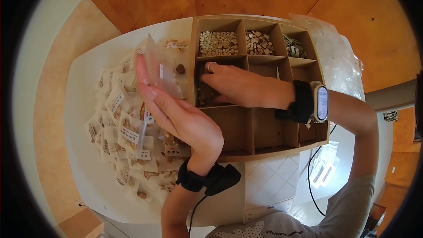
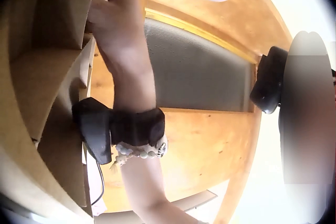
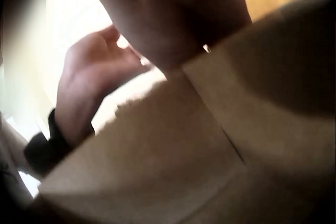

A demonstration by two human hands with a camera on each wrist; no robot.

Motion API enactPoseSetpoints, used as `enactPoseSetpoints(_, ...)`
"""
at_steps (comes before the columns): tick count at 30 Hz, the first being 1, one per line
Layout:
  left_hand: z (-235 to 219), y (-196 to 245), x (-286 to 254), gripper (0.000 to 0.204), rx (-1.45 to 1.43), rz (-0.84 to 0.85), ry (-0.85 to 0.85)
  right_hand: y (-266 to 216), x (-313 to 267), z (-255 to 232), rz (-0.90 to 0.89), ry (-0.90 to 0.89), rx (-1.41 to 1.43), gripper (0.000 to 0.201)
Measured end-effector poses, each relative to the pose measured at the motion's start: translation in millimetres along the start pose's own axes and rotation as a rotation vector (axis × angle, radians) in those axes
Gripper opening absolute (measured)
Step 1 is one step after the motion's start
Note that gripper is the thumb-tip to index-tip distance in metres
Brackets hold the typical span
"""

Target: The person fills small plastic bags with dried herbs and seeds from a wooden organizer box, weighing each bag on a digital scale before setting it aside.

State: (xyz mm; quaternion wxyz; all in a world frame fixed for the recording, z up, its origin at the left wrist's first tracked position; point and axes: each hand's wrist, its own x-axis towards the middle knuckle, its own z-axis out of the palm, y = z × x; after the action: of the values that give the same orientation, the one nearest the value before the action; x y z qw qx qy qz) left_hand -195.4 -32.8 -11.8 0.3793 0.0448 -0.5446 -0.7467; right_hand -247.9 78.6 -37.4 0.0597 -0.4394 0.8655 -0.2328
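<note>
In the head view, my left hand (image 1: 183, 119) holds a small clear plastic bag (image 1: 166, 76) with a white label upright beside the box's left wall. The bag's mouth points up and away. My right hand (image 1: 233, 84), with a ring on one finger, reaches down into the left middle compartment of a divided cardboard box (image 1: 220, 153). Small dark pieces (image 1: 203, 99) show on that compartment's floor. The wrist and knuckles stay above the dividers; the fingertips are mostly hidden, so I cannot tell whether they pinch anything. The left wrist view shows the right forearm (image 2: 134, 82) beside the box.
Back compartments hold pale round pieces (image 1: 218, 43), sliced pieces (image 1: 260, 42) and greenish flakes (image 1: 294, 46). Many filled, labelled sachets (image 1: 128, 134) pile up on the white table (image 1: 83, 83) at left. Clear plastic wrapping (image 1: 339, 57) lies right of the box; a black cable (image 1: 309, 172) runs nearby.
</note>
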Motion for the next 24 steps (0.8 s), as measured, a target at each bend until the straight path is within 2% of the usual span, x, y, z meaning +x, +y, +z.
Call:
enactPoseSetpoints(2,-1,-2,0,0.044,-0.004,0.019,-0.028,1,4,7,-0.037,0.076,0.051,0.032)
enactPoseSetpoints(5,-1,0,0,0.044,0.004,-0.006,-0.042,2,10,9,-0.019,-0.063,0.178,0.022)
enactPoseSetpoints(8,-4,-3,0,0.047,0.066,0.006,-0.094,1,11,10,-0.137,-0.053,0.122,0.014)
enactPoseSetpoints(11,-2,0,-1,0.047,0.077,-0.038,-0.078,0,14,8,-0.172,-0.114,0.113,0.013)
enactPoseSetpoints(14,1,5,-1,0.046,0.037,-0.095,-0.067,-2,17,4,-0.148,-0.220,0.075,0.010)
enactPoseSetpoints(17,0,1,-1,0.044,0.022,-0.043,-0.089,0,20,4,-0.087,-0.254,0.236,0.010)
enactPoseSetpoints(21,3,4,-2,0.043,0.023,-0.050,-0.055,6,19,0,-0.069,-0.155,0.324,0.013)
enactPoseSetpoints(24,5,5,-2,0.043,0.037,-0.072,-0.051,5,9,-32,-0.049,-0.032,0.266,0.014)
